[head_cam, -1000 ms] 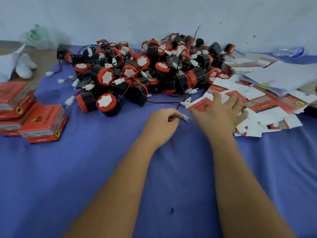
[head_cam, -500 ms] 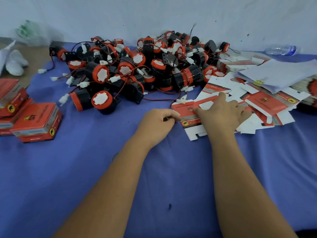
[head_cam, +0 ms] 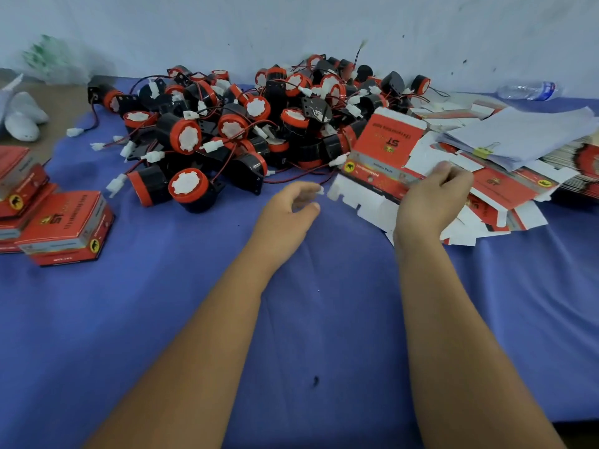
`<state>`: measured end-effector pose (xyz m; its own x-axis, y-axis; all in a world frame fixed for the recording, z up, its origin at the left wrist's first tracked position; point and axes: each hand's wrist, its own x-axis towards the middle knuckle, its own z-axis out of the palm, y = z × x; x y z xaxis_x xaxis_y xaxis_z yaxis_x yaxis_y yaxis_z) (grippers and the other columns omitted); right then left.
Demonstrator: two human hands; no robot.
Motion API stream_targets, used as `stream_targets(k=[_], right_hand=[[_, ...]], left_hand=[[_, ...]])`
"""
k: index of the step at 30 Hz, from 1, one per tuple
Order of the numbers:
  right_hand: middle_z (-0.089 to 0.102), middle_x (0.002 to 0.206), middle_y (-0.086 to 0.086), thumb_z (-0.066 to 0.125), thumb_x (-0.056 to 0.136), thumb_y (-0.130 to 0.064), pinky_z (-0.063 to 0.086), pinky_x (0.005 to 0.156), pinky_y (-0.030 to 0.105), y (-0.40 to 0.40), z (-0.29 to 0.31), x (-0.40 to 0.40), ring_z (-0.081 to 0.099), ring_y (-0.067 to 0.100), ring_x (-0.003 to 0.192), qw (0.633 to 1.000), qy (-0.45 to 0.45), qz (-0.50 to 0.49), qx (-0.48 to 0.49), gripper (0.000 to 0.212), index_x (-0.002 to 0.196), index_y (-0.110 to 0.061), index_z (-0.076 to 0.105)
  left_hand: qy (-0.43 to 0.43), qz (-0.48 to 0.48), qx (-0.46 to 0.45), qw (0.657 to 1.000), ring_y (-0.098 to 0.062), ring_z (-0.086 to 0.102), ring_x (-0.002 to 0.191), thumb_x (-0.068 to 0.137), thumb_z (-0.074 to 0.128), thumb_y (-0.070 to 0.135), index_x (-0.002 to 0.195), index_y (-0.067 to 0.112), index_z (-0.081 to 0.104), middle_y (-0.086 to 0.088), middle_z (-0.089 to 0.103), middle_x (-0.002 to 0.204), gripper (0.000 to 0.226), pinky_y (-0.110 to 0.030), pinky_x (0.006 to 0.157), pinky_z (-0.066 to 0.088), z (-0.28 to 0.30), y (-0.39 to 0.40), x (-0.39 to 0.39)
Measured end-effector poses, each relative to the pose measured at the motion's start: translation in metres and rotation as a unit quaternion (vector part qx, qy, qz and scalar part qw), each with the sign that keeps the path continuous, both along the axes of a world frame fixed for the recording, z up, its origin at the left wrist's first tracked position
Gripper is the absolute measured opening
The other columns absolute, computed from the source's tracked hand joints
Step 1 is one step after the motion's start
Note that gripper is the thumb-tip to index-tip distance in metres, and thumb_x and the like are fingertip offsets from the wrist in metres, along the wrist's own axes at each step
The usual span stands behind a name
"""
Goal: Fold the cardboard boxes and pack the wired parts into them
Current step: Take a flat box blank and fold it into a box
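Blue cloth [head_cam: 162, 319] covers the table, with the heap of wired parts [head_cam: 259, 124] at the far side. Right hand [head_cam: 431, 202] pinches a flat cardboard box [head_cam: 385, 147] — its far edge tilted up off the stack [head_cam: 505, 189]. Left hand [head_cam: 285, 215] hovers just left of it — fingers loosely curled and apart, holding nothing.

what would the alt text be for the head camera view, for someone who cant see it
The right hand lifts a flat red box blank off a pile, the left hand loosely curled beside it. Behind lies a heap of red-and-black wired parts on a blue cloth, folded boxes at left.
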<state>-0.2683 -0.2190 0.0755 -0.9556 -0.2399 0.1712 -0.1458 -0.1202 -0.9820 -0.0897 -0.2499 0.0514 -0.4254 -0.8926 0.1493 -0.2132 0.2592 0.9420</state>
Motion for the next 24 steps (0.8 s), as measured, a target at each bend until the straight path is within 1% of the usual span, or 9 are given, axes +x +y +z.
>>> stream_targets(k=[5, 9, 11, 13, 15, 17, 18, 21, 24], right_hand=[[0.051, 0.079, -0.007, 0.042, 0.103, -0.028, 0.041, 0.053, 0.015, -0.007, -0.003, 0.017, 0.047, 0.006, 0.064, 0.988, -0.113, 0.097, -0.040, 0.020, 0.083, -0.024, 0.045], [0.063, 0.089, 0.003, 0.051, 0.100, -0.020, 0.055, 0.063, 0.027, -0.009, -0.003, 0.024, 0.063, 0.013, 0.070, 0.964, -0.182, 0.167, -0.097, 0.006, 0.099, -0.017, 0.055], [0.063, 0.089, 0.003, 0.055, 0.098, -0.014, 0.054, 0.061, 0.023, -0.009, -0.001, 0.027, 0.064, 0.009, 0.065, 0.955, -0.201, 0.187, -0.113, 0.009, 0.107, -0.014, 0.057], [0.063, 0.089, 0.003, 0.057, 0.096, -0.009, 0.053, 0.058, 0.022, -0.009, -0.001, 0.031, 0.064, 0.005, 0.059, 0.950, -0.212, 0.201, -0.113, 0.015, 0.111, -0.012, 0.057], [0.065, 0.086, 0.004, 0.056, 0.097, -0.012, 0.055, 0.061, 0.025, -0.008, 0.000, 0.037, 0.064, 0.007, 0.060, 0.929, -0.227, 0.261, -0.134, 0.014, 0.111, -0.010, 0.058], [0.069, 0.079, 0.001, 0.049, 0.102, -0.026, 0.054, 0.063, 0.027, -0.006, 0.003, 0.043, 0.065, 0.011, 0.064, 0.871, -0.252, 0.372, -0.199, 0.020, 0.103, -0.010, 0.060], [0.072, 0.086, 0.001, 0.046, 0.103, -0.032, 0.056, 0.067, 0.028, -0.005, 0.005, 0.046, 0.069, 0.014, 0.073, 0.849, -0.243, 0.423, -0.203, 0.024, 0.104, -0.013, 0.060], [0.063, 0.129, -0.004, 0.051, 0.102, -0.026, 0.053, 0.095, 0.032, -0.005, 0.003, 0.059, 0.065, 0.013, 0.112, 0.853, -0.095, 0.501, -0.110, 0.032, 0.133, -0.024, 0.047], [0.056, 0.133, -0.013, 0.062, 0.093, -0.006, 0.048, 0.098, 0.020, -0.002, -0.006, 0.077, 0.053, -0.005, 0.120, 0.831, 0.124, 0.542, 0.010, 0.057, 0.146, -0.015, 0.041]], left_hand=[[0.143, 0.084, 0.061, 0.984, 0.009, 0.059, 0.096, 0.097, 0.060, 0.022, 0.128, 0.032, 0.053, 0.015, 0.056, 0.125, 0.033, -0.030, 0.088, 0.053, 0.006, -0.007, 0.004], [0.178, 0.120, 0.017, 0.977, 0.007, 0.053, 0.111, 0.092, 0.061, 0.010, 0.139, 0.032, 0.043, 0.010, 0.042, 0.138, 0.055, -0.033, 0.095, 0.051, 0.007, -0.010, 0.012], [0.122, 0.105, -0.119, 0.980, -0.009, 0.045, 0.131, 0.083, 0.059, 0.000, 0.142, 0.033, 0.038, 0.010, 0.034, 0.145, 0.070, -0.038, 0.105, 0.044, 0.007, -0.009, 0.017], [0.028, 0.089, -0.264, 0.960, -0.022, 0.033, 0.143, 0.077, 0.061, 0.005, 0.144, 0.025, 0.041, 0.001, 0.033, 0.153, 0.072, -0.038, 0.116, 0.030, 0.006, -0.008, 0.018], [-0.029, 0.087, -0.334, 0.938, -0.026, 0.042, 0.137, 0.079, 0.067, 0.010, 0.137, 0.018, 0.054, -0.004, 0.048, 0.147, 0.060, -0.039, 0.114, 0.032, 0.003, -0.009, 0.014], [-0.035, 0.099, -0.308, 0.946, -0.019, 0.056, 0.120, 0.088, 0.067, 0.016, 0.126, 0.020, 0.065, 0.004, 0.063, 0.128, 0.038, -0.043, 0.102, 0.045, 0.002, -0.007, 0.010], [-0.028, 0.115, -0.270, 0.955, -0.013, 0.059, 0.112, 0.094, 0.063, 0.020, 0.123, 0.024, 0.067, 0.009, 0.066, 0.120, 0.030, -0.042, 0.094, 0.050, 0.001, -0.006, 0.011], [0.062, 0.165, -0.135, 0.975, -0.013, 0.065, 0.092, 0.101, 0.050, 0.022, 0.114, 0.033, 0.064, 0.009, 0.070, 0.102, 0.023, -0.044, 0.080, 0.057, 0.006, -0.009, 0.016], [0.189, 0.143, -0.005, 0.971, -0.023, 0.071, 0.085, 0.099, 0.051, 0.018, 0.103, 0.037, 0.064, 0.001, 0.073, 0.096, 0.023, -0.043, 0.073, 0.059, 0.013, -0.012, 0.021]])
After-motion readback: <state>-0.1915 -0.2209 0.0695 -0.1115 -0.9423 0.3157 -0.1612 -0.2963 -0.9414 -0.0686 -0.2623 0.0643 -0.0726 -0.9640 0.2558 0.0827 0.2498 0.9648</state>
